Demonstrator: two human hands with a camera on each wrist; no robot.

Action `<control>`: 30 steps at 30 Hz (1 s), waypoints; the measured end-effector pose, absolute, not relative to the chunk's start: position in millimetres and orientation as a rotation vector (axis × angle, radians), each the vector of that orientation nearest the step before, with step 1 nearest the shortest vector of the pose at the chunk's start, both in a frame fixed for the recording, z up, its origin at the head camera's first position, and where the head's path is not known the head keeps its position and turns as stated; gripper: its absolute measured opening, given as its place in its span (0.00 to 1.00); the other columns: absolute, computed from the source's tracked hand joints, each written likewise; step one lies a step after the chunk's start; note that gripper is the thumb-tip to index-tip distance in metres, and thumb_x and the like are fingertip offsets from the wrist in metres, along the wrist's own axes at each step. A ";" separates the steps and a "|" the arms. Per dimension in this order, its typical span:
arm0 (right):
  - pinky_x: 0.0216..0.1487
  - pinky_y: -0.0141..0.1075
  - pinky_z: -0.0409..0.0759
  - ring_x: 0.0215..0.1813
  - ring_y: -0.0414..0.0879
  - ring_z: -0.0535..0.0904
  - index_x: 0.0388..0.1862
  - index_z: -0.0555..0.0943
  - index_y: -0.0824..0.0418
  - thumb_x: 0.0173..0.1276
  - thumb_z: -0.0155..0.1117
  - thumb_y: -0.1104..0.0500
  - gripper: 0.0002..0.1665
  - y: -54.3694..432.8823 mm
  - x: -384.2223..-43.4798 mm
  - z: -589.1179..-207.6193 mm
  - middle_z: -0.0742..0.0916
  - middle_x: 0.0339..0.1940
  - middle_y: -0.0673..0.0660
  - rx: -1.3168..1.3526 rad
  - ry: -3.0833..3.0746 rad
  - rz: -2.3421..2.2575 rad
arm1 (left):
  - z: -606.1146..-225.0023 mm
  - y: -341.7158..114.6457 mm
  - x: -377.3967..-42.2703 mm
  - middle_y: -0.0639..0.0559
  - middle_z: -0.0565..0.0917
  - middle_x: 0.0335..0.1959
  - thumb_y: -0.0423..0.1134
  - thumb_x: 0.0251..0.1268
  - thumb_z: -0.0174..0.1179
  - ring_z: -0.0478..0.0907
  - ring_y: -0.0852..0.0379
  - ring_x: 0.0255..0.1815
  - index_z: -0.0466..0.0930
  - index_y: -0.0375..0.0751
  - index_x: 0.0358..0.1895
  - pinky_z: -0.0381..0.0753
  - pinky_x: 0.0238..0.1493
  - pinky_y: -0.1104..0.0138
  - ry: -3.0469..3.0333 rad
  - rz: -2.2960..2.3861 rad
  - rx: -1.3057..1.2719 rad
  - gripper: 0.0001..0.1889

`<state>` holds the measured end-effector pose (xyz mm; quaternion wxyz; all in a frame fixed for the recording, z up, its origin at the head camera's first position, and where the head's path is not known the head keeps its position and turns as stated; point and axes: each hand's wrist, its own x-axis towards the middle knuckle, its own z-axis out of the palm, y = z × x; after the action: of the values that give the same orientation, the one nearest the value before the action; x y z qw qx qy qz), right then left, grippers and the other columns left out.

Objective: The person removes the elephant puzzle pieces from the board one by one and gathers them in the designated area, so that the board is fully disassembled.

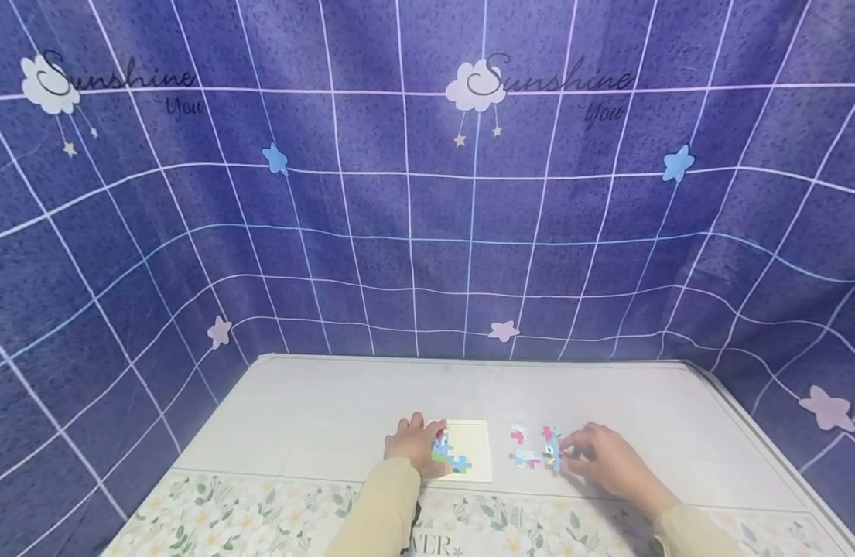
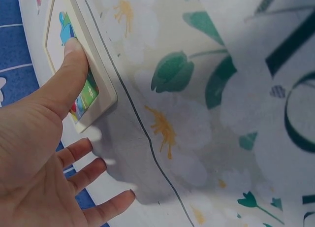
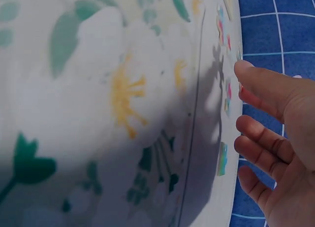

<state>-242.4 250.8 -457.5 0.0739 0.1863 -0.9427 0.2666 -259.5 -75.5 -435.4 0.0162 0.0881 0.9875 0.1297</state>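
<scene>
A shallow cream puzzle tray (image 1: 484,452) lies on the table, with joined jigsaw pieces (image 1: 460,464) along its left and near sides. My left hand (image 1: 412,445) rests at the tray's left edge. In the left wrist view its thumb (image 2: 74,69) presses on the pieces, while several fingers reach past the frame; the index finger is hidden. Loose jigsaw pieces (image 1: 524,459) lie right of the tray. Beside the rightmost pieces (image 1: 551,452) is my right hand (image 1: 604,456), its fingers loosely bent. The right wrist view shows nothing held between thumb and fingers (image 3: 263,138).
The table cover is plain pale grey at the back and has a floral print (image 1: 211,503) toward the front. A blue gridded curtain (image 1: 434,201) with stars and clouds hangs behind the table and along both sides.
</scene>
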 end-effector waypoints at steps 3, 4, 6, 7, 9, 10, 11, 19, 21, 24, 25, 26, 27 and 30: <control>0.40 0.42 0.82 0.36 0.42 0.77 0.41 0.88 0.55 0.58 0.77 0.51 0.14 252.7 -242.8 -460.1 0.83 0.34 0.45 0.533 -2.848 0.788 | -435.8 -75.3 -259.9 0.40 0.75 0.58 0.50 0.47 0.79 0.72 0.39 0.58 0.77 0.49 0.68 0.78 0.56 0.37 3.075 0.385 0.278 0.40; 0.42 0.45 0.83 0.37 0.43 0.78 0.41 0.88 0.54 0.58 0.78 0.51 0.14 253.0 -242.9 -460.9 0.83 0.34 0.45 0.516 -2.856 0.792 | -436.1 -75.3 -260.1 0.41 0.75 0.57 0.50 0.47 0.79 0.72 0.40 0.58 0.77 0.49 0.68 0.78 0.56 0.37 3.076 0.381 0.278 0.40; 0.47 0.51 0.84 0.40 0.46 0.80 0.41 0.88 0.54 0.57 0.78 0.50 0.14 253.5 -242.6 -462.6 0.84 0.35 0.45 0.488 -2.872 0.795 | -437.4 -75.4 -260.6 0.41 0.75 0.57 0.50 0.47 0.79 0.72 0.40 0.57 0.77 0.49 0.68 0.78 0.56 0.37 3.075 0.383 0.273 0.40; 0.50 0.54 0.83 0.42 0.48 0.81 0.40 0.88 0.53 0.57 0.78 0.50 0.14 253.7 -242.5 -463.4 0.85 0.36 0.45 0.472 -2.883 0.793 | -438.1 -75.4 -260.6 0.41 0.75 0.56 0.50 0.47 0.80 0.72 0.40 0.57 0.77 0.49 0.68 0.78 0.56 0.37 3.075 0.386 0.271 0.40; 0.54 0.58 0.82 0.45 0.51 0.83 0.40 0.89 0.53 0.57 0.78 0.51 0.14 253.9 -242.0 -465.0 0.86 0.37 0.45 0.447 -2.902 0.801 | -439.4 -75.7 -260.5 0.41 0.75 0.56 0.50 0.46 0.80 0.72 0.40 0.57 0.77 0.49 0.68 0.78 0.57 0.37 3.072 0.401 0.265 0.40; 0.56 0.59 0.81 0.46 0.53 0.83 0.40 0.89 0.53 0.57 0.78 0.51 0.14 253.8 -241.8 -465.3 0.86 0.37 0.45 0.436 -2.908 0.804 | -440.3 -76.0 -260.6 0.42 0.76 0.56 0.50 0.46 0.80 0.72 0.41 0.57 0.77 0.49 0.68 0.78 0.57 0.37 3.071 0.411 0.262 0.40; 0.56 0.59 0.81 0.47 0.53 0.83 0.41 0.89 0.53 0.56 0.78 0.51 0.14 253.7 -241.3 -465.3 0.86 0.37 0.46 0.431 -2.911 0.799 | -441.0 -76.2 -260.7 0.42 0.76 0.55 0.49 0.46 0.80 0.73 0.41 0.57 0.78 0.49 0.67 0.78 0.57 0.37 3.072 0.419 0.262 0.40; 0.45 0.48 0.84 0.38 0.46 0.80 0.42 0.88 0.57 0.57 0.79 0.53 0.15 242.9 -237.2 -454.3 0.83 0.34 0.46 0.514 -2.795 0.779 | -438.5 -76.1 -260.9 0.42 0.75 0.56 0.50 0.46 0.80 0.72 0.41 0.57 0.77 0.50 0.68 0.78 0.57 0.37 3.073 0.393 0.269 0.40; 0.44 0.47 0.85 0.38 0.46 0.81 0.42 0.88 0.58 0.58 0.78 0.55 0.15 238.2 -237.1 -451.5 0.83 0.34 0.47 0.524 -2.768 0.796 | -437.3 -75.8 -260.4 0.42 0.75 0.56 0.50 0.47 0.79 0.72 0.41 0.57 0.77 0.50 0.68 0.78 0.56 0.37 3.076 0.385 0.271 0.40; 0.45 0.47 0.85 0.40 0.48 0.82 0.42 0.88 0.58 0.59 0.77 0.56 0.13 231.6 -237.6 -450.0 0.84 0.35 0.48 0.532 -2.738 0.814 | -436.4 -75.5 -259.3 0.42 0.75 0.55 0.50 0.47 0.79 0.73 0.41 0.56 0.77 0.49 0.68 0.78 0.56 0.37 3.078 0.389 0.279 0.40; 0.44 0.46 0.85 0.40 0.48 0.82 0.42 0.88 0.58 0.59 0.77 0.56 0.13 229.5 -238.0 -450.0 0.84 0.36 0.48 0.540 -2.729 0.819 | -436.2 -75.4 -258.8 0.42 0.75 0.55 0.50 0.47 0.79 0.73 0.41 0.55 0.77 0.49 0.68 0.78 0.56 0.37 3.078 0.392 0.283 0.40; 0.44 0.45 0.85 0.40 0.48 0.82 0.42 0.88 0.58 0.60 0.77 0.56 0.12 227.6 -238.5 -450.4 0.85 0.36 0.48 0.551 -2.723 0.822 | -435.8 -75.5 -258.5 0.42 0.75 0.55 0.49 0.47 0.79 0.73 0.41 0.55 0.77 0.49 0.68 0.78 0.56 0.37 3.077 0.396 0.284 0.40; 0.43 0.43 0.85 0.40 0.48 0.82 0.42 0.88 0.58 0.60 0.77 0.56 0.12 225.5 -238.8 -450.9 0.85 0.36 0.48 0.559 -2.717 0.826 | -435.7 -75.6 -258.2 0.42 0.75 0.54 0.49 0.47 0.79 0.72 0.41 0.55 0.77 0.49 0.68 0.79 0.55 0.37 3.078 0.398 0.286 0.40; 0.42 0.43 0.86 0.39 0.48 0.82 0.42 0.88 0.57 0.59 0.77 0.56 0.13 219.4 -240.0 -452.6 0.85 0.36 0.48 0.576 -2.708 0.849 | -434.5 -75.9 -257.5 0.42 0.75 0.55 0.49 0.47 0.79 0.72 0.41 0.55 0.77 0.49 0.68 0.78 0.56 0.37 3.074 0.414 0.286 0.40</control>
<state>-240.0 219.4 -452.6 0.1225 0.1973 -0.9281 0.2909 -257.5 -75.9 -434.5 0.0132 0.0917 0.9868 0.1328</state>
